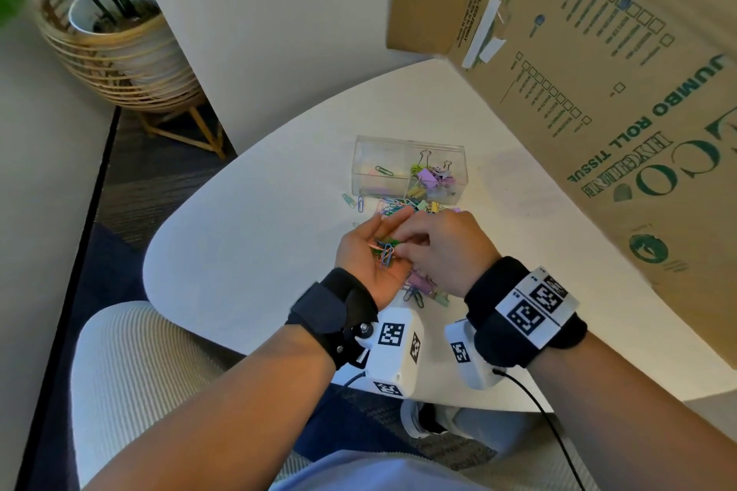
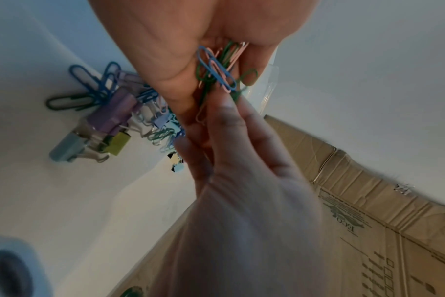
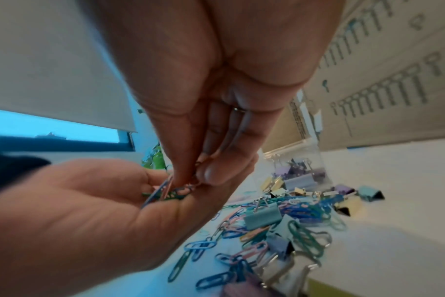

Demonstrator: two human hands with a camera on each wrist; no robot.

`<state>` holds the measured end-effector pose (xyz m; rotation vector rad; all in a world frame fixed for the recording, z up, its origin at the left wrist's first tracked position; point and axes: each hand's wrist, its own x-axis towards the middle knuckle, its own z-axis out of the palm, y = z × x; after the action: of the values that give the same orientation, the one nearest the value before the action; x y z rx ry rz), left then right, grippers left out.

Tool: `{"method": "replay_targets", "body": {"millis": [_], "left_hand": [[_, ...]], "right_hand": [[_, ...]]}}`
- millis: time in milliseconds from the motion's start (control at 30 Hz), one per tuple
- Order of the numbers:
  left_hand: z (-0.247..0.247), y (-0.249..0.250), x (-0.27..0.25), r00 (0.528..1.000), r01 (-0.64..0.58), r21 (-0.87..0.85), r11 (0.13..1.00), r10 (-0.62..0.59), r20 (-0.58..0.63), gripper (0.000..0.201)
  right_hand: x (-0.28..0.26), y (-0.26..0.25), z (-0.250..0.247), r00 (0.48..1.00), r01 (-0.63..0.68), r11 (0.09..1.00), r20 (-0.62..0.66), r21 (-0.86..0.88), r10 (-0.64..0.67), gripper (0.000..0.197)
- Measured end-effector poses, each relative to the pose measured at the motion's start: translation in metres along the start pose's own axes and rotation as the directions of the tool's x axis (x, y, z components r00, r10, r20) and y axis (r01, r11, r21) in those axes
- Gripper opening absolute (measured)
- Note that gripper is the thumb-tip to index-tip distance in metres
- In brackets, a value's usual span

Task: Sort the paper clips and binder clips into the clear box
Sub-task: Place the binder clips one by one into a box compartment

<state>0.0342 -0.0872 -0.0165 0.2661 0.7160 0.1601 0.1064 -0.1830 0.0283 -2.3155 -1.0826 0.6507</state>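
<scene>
My left hand [image 1: 378, 237] lies palm up over the white table [image 1: 255, 211], fingers straight, with a small bunch of coloured paper clips [image 1: 385, 251] in its palm [image 2: 175, 52]. My right hand [image 1: 406, 247] reaches into that palm and pinches a paper clip [image 3: 191, 183] between thumb and fingertips [image 3: 213, 172]. The clear box [image 1: 408, 167] stands just beyond the hands; its left compartment holds a few paper clips, its right one pastel binder clips [image 1: 432, 179]. A mixed pile of clips [image 3: 267, 221] lies between the box and my hands and under them.
A large cardboard box [image 1: 598, 92] stands on the right side of the table, close to the clear box. A potted plant in a woven basket [image 1: 119, 36] sits on the floor at the far left. The table's curved edge runs near my wrists.
</scene>
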Motion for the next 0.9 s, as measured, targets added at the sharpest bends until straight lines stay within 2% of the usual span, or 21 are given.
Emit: {"method": "replay_targets", "body": {"millis": [67, 133, 267, 333, 433, 500, 600, 700, 800, 900], "left_hand": [[0.000, 0.003, 0.000, 1.000, -0.021, -0.005, 1.000, 0.021, -0.010, 0.043], [-0.002, 0.005, 0.002, 1.000, -0.022, 0.000, 1.000, 0.022, -0.015, 0.042], [-0.005, 0.009, 0.003, 0.999, -0.013, -0.048, 0.999, 0.011, -0.032, 0.041], [-0.007, 0.008, 0.003, 1.000, -0.002, -0.062, 0.998, 0.001, -0.022, 0.042], [-0.013, 0.008, 0.004, 1.000, 0.016, -0.078, 0.997, -0.018, -0.026, 0.043], [-0.015, 0.008, 0.005, 0.999, 0.019, -0.085, 0.996, -0.022, -0.027, 0.043], [-0.015, 0.010, 0.005, 1.000, 0.013, -0.096, 0.995, -0.015, -0.027, 0.043], [-0.016, 0.013, 0.005, 1.000, 0.007, -0.099, 0.995, -0.009, -0.022, 0.043], [-0.017, 0.014, 0.006, 1.000, 0.013, -0.110, 0.994, -0.015, -0.018, 0.043], [-0.017, 0.010, 0.008, 1.000, 0.022, -0.110, 0.994, -0.024, -0.018, 0.043]], "right_hand": [[0.001, 0.003, -0.001, 0.995, -0.094, 0.965, -0.016, 0.244, 0.101, 0.012], [0.004, 0.004, -0.005, 0.990, -0.115, 0.919, -0.038, 0.376, 0.139, 0.016], [0.022, 0.003, -0.021, 0.980, -0.075, 0.883, -0.128, 0.463, 0.151, 0.016], [0.039, 0.000, -0.029, 0.965, -0.062, 0.894, -0.203, 0.444, 0.168, 0.012], [0.067, -0.009, -0.038, 0.947, -0.040, 0.937, -0.286, 0.347, 0.147, 0.012], [0.081, -0.016, -0.041, 0.948, -0.039, 0.971, -0.298, 0.235, 0.110, 0.014], [0.096, -0.019, -0.037, 0.982, -0.069, 0.998, -0.177, -0.007, 0.066, 0.027], [0.099, -0.013, -0.031, 0.998, -0.063, 0.958, -0.032, -0.279, 0.057, 0.038], [0.097, -0.005, -0.029, 0.999, -0.032, 0.904, -0.036, -0.426, 0.018, 0.027], [0.097, 0.000, -0.028, 0.998, -0.057, 0.873, -0.016, -0.485, 0.057, 0.019]]}}
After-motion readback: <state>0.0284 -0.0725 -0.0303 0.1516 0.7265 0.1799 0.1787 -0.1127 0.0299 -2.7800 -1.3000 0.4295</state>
